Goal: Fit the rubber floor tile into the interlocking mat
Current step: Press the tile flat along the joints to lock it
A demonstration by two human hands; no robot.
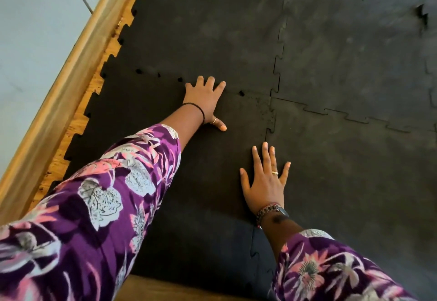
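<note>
Both hands (205, 102) flat on black toothed-edge tile (189, 170).

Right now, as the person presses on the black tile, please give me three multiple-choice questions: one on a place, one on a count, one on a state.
1. Where does the left hand press?
A. on the tile's far seam
B. on the wooden skirting
C. on the grey wall

2. How many hands lie on the rubber tile?
A. none
B. one
C. two

3. How is the right hand held?
A. clenched in a fist
B. flat, fingers spread
C. gripping a tool

Answers: 1 A, its fingertips reach the toothed seam; 2 C, both palms rest on it; 3 B, the fingers fan out on the rubber.
</note>
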